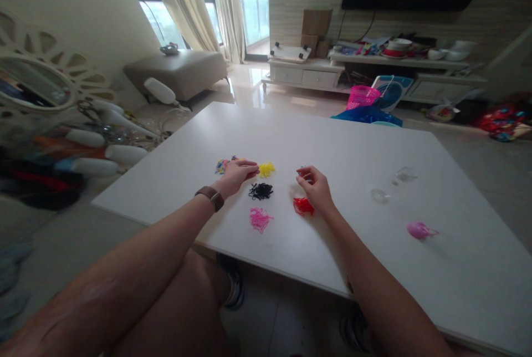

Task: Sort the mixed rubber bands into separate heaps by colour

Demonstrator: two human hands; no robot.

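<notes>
My left hand (240, 175) reaches over the white table, its fingers pressed together and their tips beside a pile of yellow elastic bands (266, 169). Partly behind this hand lies a mixed-colour heap of bands (221, 166). Closer to me are a black pile (261, 192) and a pink pile (260, 220). My right hand (315, 184) is curled in a pinch above a few blue bands, mostly hidden by its fingers. Red bands (303, 206) lie just below that hand. Whatever either pinch holds is too small to make out.
On the right of the white table (353, 149) are a clear plastic container (406, 174), a clear ring-shaped piece (379, 195) and a pink rounded object (419, 230). A pink basket (362, 96) stands beyond the far edge. A lamp with white shades (160, 91) is at the left.
</notes>
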